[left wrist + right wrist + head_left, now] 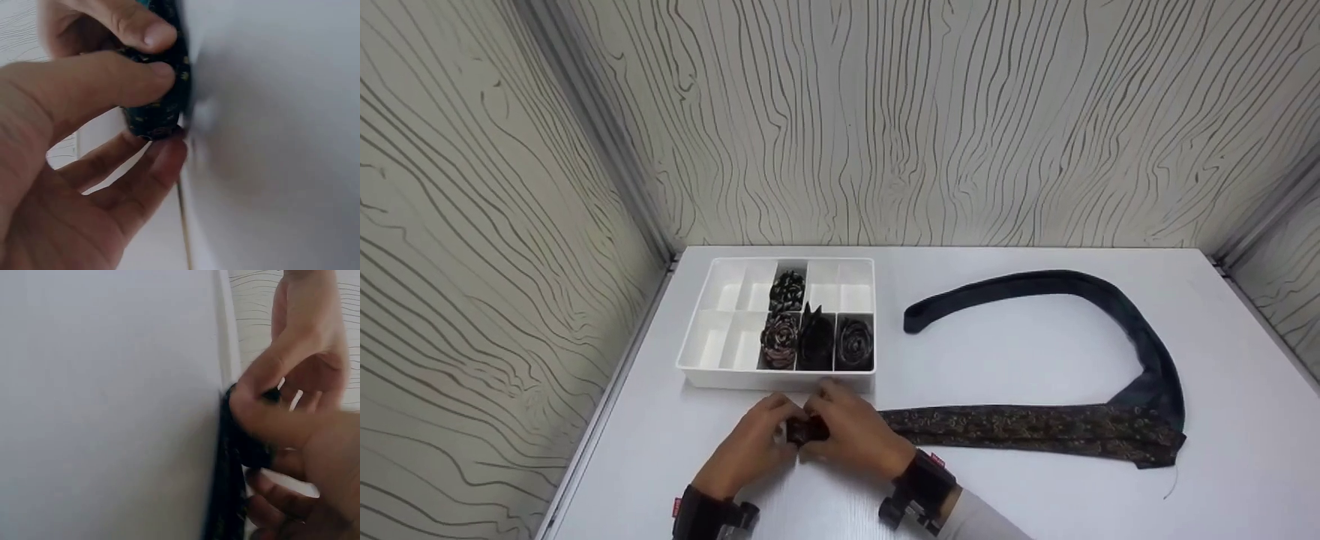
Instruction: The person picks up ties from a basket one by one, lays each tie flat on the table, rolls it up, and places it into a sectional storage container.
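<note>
A dark necktie with a small brown floral pattern lies stretched to the right across the table, its left end wound into a small roll. My left hand pinches that roll from the left, thumb on one side and fingertips at its lower edge. From the right, my right hand grips the same roll, its thumb and fingers close to those of the left. In the left wrist view the rolled fabric shows between both thumbs. Part of the roll is hidden behind the fingers.
A white divided box stands just beyond my hands, with several rolled dark ties in its compartments. Farther right a navy necktie curves round, overlapping the patterned tie's wide end. Patterned wall panels border the table's back and left.
</note>
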`<state>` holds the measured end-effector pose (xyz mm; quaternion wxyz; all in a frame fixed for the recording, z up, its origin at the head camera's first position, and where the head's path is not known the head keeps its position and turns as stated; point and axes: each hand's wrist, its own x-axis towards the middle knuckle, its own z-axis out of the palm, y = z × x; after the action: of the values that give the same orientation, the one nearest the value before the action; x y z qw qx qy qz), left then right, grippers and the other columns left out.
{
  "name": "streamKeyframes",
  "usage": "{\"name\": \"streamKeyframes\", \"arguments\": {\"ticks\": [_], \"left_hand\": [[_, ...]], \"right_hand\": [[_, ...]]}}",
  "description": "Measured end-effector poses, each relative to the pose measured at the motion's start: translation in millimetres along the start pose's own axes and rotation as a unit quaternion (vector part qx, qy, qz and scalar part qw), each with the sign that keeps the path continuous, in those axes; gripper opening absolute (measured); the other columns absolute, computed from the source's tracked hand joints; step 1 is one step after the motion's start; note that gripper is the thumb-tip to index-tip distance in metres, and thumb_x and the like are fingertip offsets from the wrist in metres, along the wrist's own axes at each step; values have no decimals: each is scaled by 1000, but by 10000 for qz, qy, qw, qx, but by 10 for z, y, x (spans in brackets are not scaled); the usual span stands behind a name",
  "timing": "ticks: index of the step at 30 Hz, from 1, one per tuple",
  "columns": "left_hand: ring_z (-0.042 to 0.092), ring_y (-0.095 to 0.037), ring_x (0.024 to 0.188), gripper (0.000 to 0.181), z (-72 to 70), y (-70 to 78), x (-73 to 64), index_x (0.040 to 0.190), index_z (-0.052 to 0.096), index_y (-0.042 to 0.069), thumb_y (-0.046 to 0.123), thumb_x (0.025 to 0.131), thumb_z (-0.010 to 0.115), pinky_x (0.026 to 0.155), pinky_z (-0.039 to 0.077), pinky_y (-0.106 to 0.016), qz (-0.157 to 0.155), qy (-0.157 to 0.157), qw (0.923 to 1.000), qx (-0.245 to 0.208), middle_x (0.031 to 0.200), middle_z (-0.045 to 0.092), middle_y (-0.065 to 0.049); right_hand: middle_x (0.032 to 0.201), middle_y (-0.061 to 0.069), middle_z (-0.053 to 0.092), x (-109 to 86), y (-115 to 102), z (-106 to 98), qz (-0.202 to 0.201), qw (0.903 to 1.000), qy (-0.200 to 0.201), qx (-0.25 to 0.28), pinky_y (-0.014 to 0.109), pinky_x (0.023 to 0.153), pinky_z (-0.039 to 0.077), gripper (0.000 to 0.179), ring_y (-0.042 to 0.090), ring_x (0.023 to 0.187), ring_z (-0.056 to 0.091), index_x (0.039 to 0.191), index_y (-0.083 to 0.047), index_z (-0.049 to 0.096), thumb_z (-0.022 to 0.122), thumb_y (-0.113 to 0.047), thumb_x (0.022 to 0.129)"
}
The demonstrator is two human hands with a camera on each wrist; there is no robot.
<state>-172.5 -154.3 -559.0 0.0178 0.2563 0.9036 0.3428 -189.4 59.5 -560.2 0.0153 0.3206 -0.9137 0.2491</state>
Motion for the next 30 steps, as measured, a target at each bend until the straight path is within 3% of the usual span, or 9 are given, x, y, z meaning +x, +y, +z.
{"name": "streamKeyframes", "arguments": {"ticks": [5,8,13,16,20,23,27,30], "left_hand": [[62,-18,108,45,2,40,-2,120,68,15,4,80,84,96,56,-39,-173,-49,9998,-106,119,65,1],[62,-17,109,45,17,55,-11,118,65,17,3,79,84,98,56,-40,-251,-105,9995,-143,121,64,1],[61,-14,112,42,39,94,2,114,71,20,6,78,87,101,56,-40,-21,-90,10000,21,121,64,5],[63,-14,111,38,66,112,24,114,72,19,8,80,86,101,57,-39,103,-111,9999,-43,119,65,6],[64,-15,112,34,89,132,45,110,74,18,6,80,85,102,57,-39,279,-135,9995,42,119,66,5],[62,-14,117,37,93,151,62,115,75,18,7,81,85,106,55,-38,262,-162,9995,38,123,65,5],[63,-11,112,39,103,169,98,117,73,18,8,82,86,102,56,-35,338,-202,9992,-26,122,65,6],[63,-11,108,35,113,176,130,110,74,18,7,80,87,99,57,-34,592,-120,9981,88,117,67,6]], "right_hand": [[107,-5,64,-44,40,-50,191,9997,-35,143,28,84,56,35,10,96,60,110,-16,72,88,-33,85],[107,-5,64,-69,69,-59,267,9994,-127,155,29,85,55,39,10,98,59,112,-16,71,90,-35,83],[117,-4,64,-137,99,-69,142,9997,-179,104,34,93,57,46,14,108,61,117,-18,72,91,-39,80],[115,-4,65,-181,125,-72,135,9999,-78,56,34,93,57,43,15,108,62,112,-17,73,93,-36,78],[118,-3,63,-225,135,-98,212,9997,-101,99,35,94,58,46,15,109,62,114,-17,73,93,-38,79],[119,-1,64,-245,148,-114,232,9997,-42,-59,36,94,58,45,17,110,63,116,-16,72,92,-34,81],[118,-1,66,-270,181,-119,267,9995,59,-137,36,95,58,44,17,111,62,116,-15,70,91,-30,81],[117,-3,64,-300,194,-117,291,9996,31,31,35,94,58,47,14,108,61,118,-17,69,91,-36,81]]}}
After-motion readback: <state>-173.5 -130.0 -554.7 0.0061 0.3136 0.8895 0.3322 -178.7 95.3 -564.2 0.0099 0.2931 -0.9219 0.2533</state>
